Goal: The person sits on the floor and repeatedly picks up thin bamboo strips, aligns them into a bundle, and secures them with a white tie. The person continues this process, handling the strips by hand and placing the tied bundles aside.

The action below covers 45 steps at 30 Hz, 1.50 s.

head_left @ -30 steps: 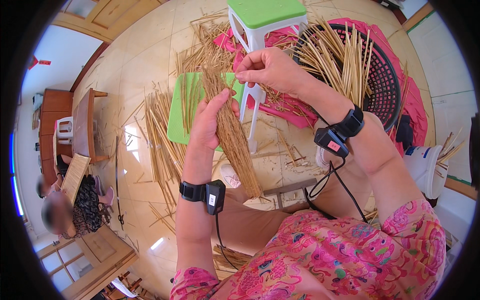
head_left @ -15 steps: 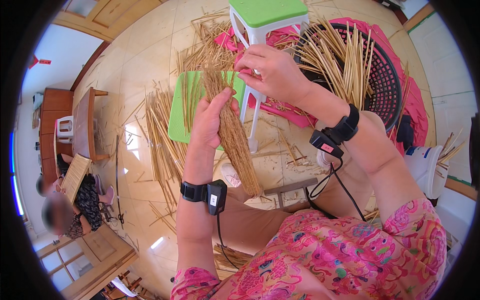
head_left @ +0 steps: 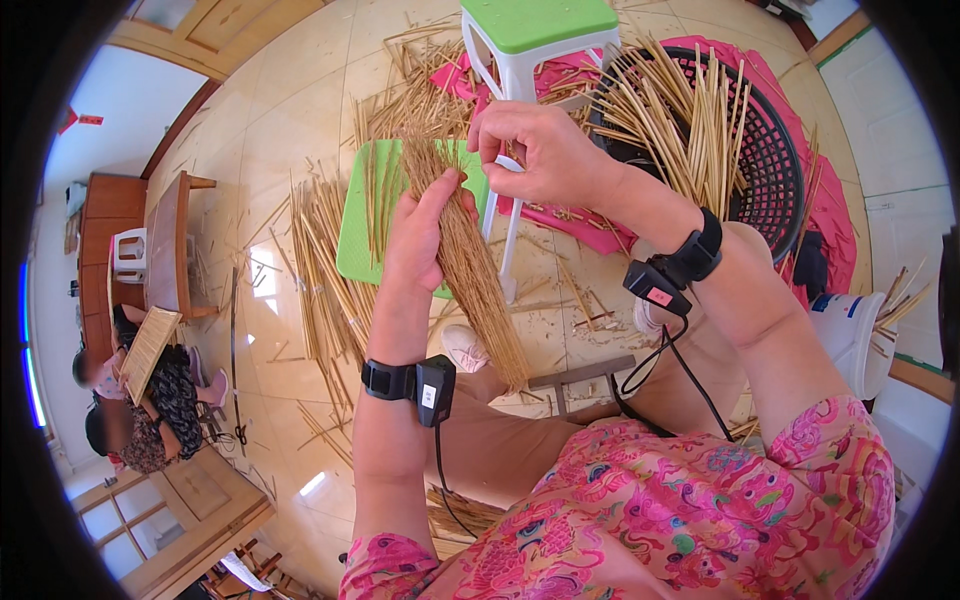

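A long bundle of tan, fibrous dried stalks (head_left: 472,280) slants across the middle of the head view, gripped in my left hand (head_left: 425,230) near its upper part, thumb on top. My right hand (head_left: 525,155) is beside the bundle's upper end, fingers curled in a pinch; what is between the fingertips is too fine to make out. Under the bundle is a bright green plastic seat top (head_left: 355,225) with loose stalks on it. Black straps with small boxes and cables are on both my forearms.
A green-topped white stool (head_left: 540,20), a dark plastic basket (head_left: 775,170) of straw sticks on pink cloth (head_left: 830,230), a white bucket (head_left: 845,350), scattered straw (head_left: 320,270), a wooden table (head_left: 175,240). At left, seated people (head_left: 165,420) hold a slatted panel (head_left: 150,350).
My right hand first rose slightly, then came down a little, its fingers staying curled. My left hand keeps its grip on the bundle. The people at left have shifted slightly.
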Each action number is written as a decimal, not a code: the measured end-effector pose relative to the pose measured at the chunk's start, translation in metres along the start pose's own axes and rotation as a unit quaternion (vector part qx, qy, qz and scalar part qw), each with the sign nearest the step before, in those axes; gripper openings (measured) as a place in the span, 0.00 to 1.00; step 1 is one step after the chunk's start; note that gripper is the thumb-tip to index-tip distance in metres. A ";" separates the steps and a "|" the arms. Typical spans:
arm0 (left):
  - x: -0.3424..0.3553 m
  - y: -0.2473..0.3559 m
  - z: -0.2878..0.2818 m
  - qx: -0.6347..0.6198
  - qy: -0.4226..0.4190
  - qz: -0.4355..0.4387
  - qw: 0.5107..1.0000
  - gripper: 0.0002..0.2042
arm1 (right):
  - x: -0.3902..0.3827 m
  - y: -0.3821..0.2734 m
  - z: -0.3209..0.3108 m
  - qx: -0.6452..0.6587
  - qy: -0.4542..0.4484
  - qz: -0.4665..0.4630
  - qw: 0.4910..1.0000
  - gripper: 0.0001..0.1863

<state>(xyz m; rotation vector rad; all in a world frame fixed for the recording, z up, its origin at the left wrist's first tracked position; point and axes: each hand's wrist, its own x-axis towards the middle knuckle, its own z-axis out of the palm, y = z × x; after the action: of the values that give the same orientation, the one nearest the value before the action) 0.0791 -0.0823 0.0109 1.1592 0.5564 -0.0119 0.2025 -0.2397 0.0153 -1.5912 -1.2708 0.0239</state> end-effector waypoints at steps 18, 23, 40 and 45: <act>0.000 -0.005 0.006 0.083 -0.002 0.021 0.996 0.09 | -0.001 0.003 0.008 -0.218 -0.019 -0.009 0.976 0.07; -0.016 -0.009 0.013 0.165 -0.051 0.018 0.985 0.09 | 0.011 0.033 0.002 -0.208 0.091 0.204 0.952 0.08; -0.011 -0.006 0.010 -0.004 -0.061 -0.024 0.998 0.11 | 0.002 0.004 -0.014 0.021 -0.093 0.198 0.976 0.11; -0.012 -0.004 0.012 -0.038 -0.087 -0.030 0.995 0.12 | 0.001 -0.002 -0.012 -0.034 -0.029 0.121 0.992 0.11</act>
<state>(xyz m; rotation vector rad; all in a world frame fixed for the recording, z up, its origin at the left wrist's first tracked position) 0.0730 -0.0973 0.0159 1.0562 0.4344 -0.1413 0.2085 -0.2470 0.0223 -1.8078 -1.1268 0.1817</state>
